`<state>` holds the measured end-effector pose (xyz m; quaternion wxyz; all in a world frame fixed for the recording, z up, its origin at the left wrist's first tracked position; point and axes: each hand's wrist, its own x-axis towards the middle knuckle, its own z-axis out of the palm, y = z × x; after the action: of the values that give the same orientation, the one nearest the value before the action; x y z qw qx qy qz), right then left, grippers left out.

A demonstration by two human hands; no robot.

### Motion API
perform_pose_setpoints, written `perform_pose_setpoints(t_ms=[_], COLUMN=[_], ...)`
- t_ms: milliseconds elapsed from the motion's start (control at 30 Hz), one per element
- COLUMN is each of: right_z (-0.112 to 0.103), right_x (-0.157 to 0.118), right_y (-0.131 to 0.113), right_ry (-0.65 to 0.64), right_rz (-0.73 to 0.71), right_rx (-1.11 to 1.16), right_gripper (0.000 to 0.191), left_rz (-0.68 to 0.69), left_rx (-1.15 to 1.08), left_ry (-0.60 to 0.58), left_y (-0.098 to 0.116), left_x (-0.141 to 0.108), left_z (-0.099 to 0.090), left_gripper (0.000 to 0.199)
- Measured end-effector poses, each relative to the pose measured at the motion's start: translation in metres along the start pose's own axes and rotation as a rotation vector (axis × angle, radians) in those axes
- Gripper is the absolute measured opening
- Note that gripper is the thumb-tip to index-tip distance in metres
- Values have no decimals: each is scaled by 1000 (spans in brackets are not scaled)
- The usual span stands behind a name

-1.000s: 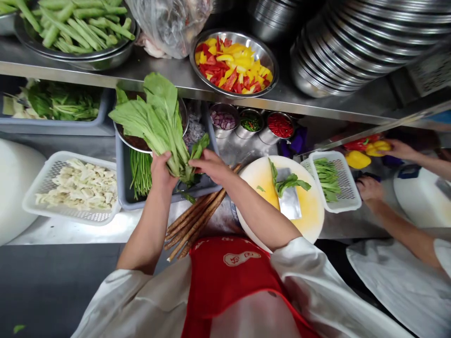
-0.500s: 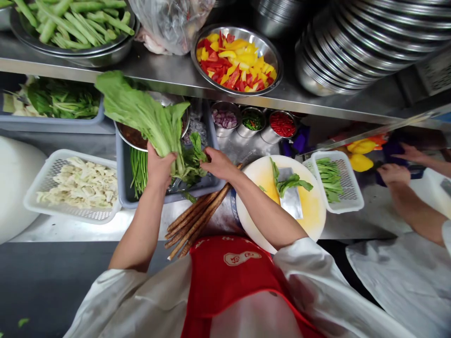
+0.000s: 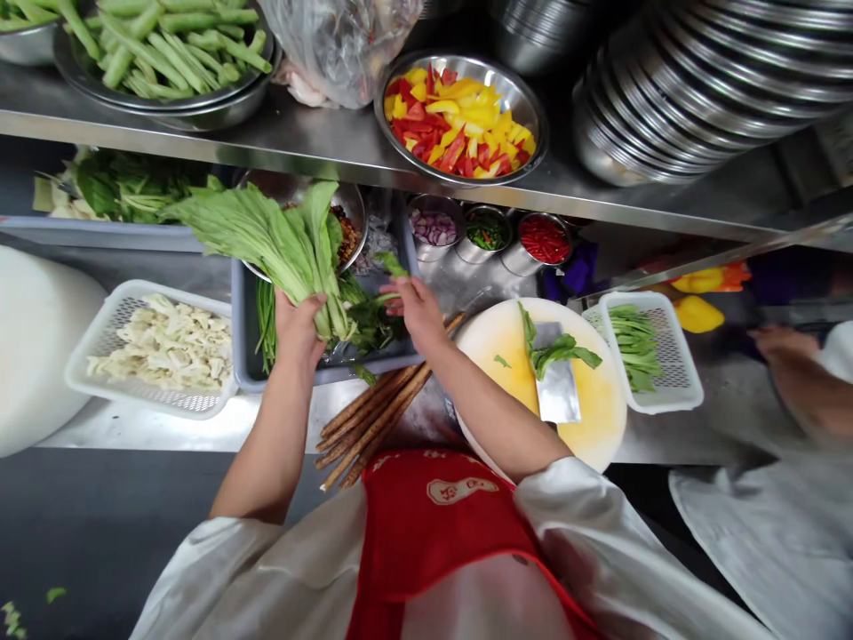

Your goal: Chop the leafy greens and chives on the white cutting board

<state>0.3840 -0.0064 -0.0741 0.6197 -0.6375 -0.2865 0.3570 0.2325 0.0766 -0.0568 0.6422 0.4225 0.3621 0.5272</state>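
Leafy greens (image 3: 267,236) lie in my left hand (image 3: 298,333), its fingers wrapped round the stalks above the grey-blue tray (image 3: 245,356). My right hand (image 3: 419,307), at the tray's right side, pinches a small green sprig (image 3: 392,264). Dark leaves (image 3: 370,324) and thin green stems (image 3: 267,324) are in the tray, beside a metal bowl (image 3: 360,213) of dark brown food. To the right, a cleaver (image 3: 558,391) rests on the round white cutting board (image 3: 480,338), with a leafy piece (image 3: 563,351) across its blade.
Long brown roots (image 3: 373,418) lie before the tray. White baskets hold pale pieces (image 3: 173,342) and cut green stems (image 3: 636,342). A metal shelf (image 3: 313,164) overhangs the counter, bearing a bowl of peppers (image 3: 466,120) and stacked bowls (image 3: 666,98). Another person's hand (image 3: 786,342) is at right.
My right hand has drawn slightly away from the greens with the sprig. The bunch in my left hand sits lower. The view has shifted a little, and the other person's arm has moved.
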Motion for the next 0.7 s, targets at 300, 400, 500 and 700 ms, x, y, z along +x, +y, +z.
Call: perform_pose_setpoints(t_ms=[300,400,500,700], right_z=[6,-23,-61,-107], right_x=[-64,-85,-109,-156], right_y=[-11,-8,-7,12], right_ry=[-189,-163,-141,227], right_rz=[-217,-143,-25,-62], right_rx=[-480,-618,-634,-453], right_gripper=[45,33,18,32], left_rz=[-187,-167,-203,-515], left_rx=[-138,-84,-6,1], left_ry=[66,6,-100,-294], left_y=[-38,-44,-49,-67], left_x=[-65,-90,-116,-170], left_z=[35,40,48,86], left_gripper=[33,31,32,41])
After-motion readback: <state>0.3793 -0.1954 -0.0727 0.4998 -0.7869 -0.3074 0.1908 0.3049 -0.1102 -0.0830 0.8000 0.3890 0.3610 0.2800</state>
